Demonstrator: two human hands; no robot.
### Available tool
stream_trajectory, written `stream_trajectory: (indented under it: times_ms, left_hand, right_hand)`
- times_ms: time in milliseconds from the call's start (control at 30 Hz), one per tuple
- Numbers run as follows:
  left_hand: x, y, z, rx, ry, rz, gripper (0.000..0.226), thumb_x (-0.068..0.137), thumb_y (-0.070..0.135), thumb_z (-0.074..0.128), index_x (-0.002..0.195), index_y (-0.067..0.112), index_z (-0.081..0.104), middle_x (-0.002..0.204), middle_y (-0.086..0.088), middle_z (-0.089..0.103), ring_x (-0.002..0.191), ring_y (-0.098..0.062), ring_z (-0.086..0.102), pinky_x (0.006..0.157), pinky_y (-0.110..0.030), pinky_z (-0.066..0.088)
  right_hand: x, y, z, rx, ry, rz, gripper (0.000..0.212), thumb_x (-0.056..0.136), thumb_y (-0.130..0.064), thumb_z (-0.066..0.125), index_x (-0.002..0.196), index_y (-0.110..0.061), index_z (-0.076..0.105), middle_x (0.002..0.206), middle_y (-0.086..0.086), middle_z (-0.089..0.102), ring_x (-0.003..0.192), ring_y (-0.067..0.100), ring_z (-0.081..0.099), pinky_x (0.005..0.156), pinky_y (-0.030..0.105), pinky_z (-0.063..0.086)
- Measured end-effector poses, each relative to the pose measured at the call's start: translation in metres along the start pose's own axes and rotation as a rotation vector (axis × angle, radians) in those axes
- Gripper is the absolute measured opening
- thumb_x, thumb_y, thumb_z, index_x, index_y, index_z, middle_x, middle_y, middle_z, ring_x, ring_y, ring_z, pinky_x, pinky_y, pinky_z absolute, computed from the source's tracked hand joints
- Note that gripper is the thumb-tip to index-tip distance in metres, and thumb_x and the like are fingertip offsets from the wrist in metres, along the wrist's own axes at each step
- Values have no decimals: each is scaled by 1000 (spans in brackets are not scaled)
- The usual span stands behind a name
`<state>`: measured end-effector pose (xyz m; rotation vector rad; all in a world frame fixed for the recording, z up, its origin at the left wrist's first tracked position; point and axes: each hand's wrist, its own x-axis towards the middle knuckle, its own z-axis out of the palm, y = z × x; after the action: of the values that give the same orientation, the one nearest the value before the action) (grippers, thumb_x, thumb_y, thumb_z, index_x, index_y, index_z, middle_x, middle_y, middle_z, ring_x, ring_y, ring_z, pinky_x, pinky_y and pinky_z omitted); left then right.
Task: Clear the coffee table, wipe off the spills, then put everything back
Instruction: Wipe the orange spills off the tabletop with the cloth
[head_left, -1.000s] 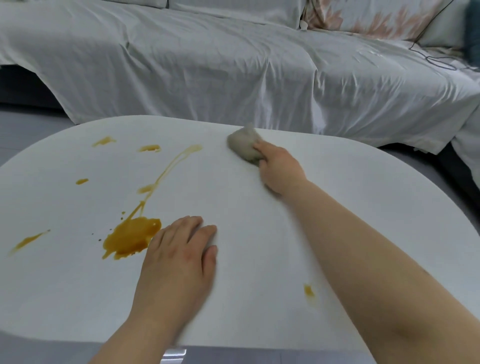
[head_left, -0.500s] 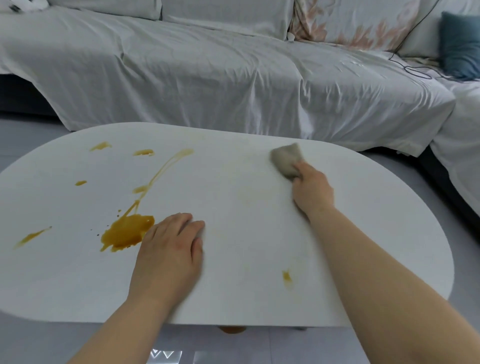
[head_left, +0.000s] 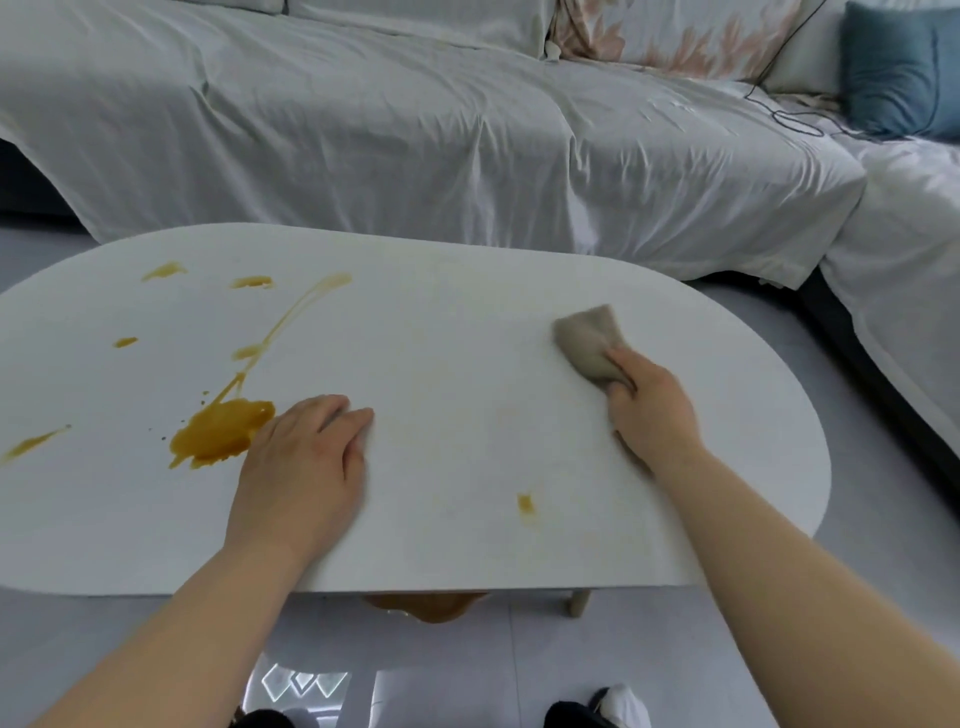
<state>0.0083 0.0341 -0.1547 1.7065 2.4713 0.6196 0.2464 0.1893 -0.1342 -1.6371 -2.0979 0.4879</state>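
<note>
A white oval coffee table (head_left: 467, 530) fills the middle of the view. My right hand (head_left: 652, 410) grips a grey-brown cloth (head_left: 587, 340) and presses it on the table's right part. My left hand (head_left: 306, 462) lies flat on the tabletop with straight fingers, just right of a big amber puddle (head_left: 221, 431). A thin amber streak (head_left: 296, 314) runs from the puddle toward the far edge. Small amber spots (head_left: 249, 282) dot the left side, and one small spot (head_left: 525, 503) lies near the front edge between my arms.
A sofa under a pale sheet (head_left: 415, 130) stands right behind the table, with a blue cushion (head_left: 901, 67) and a black cable (head_left: 795, 119) at the right. An amber puddle (head_left: 431, 608) lies on the grey floor under the table's front edge, beside a table leg (head_left: 576, 603).
My right hand has slid the cloth rightward across the table from the far middle to the right part. My left hand has stayed flat beside the puddle.
</note>
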Motion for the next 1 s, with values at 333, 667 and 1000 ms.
stream_trajectory:
  times_ms: [333,667,1000]
  left_hand:
    - [0,2,-4,-2,-28,5,31,88,12,46,116,11,60,127,-14,57,120,-33,48,101,-43,32]
    - [2,0,-2,-4,-40,-9,35,91,19,38,120,16,57,133,-8,52,126,-26,41,106,-38,25]
    - [1,2,-7,-68,-51,-24,34,91,21,39,121,12,55,138,-5,48,130,-22,37,109,-34,20]
  right_hand:
    - [-73,-79,54,18,-235,-415,46,88,-12,42,132,-25,43,144,-4,42,133,17,33,108,28,26]
    - [-77,-35,19,-111,13,-38,44,91,-11,38,134,-19,39,147,1,38,133,22,32,105,27,26]
    - [-108,-33,8,-174,-65,-280,44,81,-4,51,123,-18,54,133,1,55,119,23,53,98,28,41]
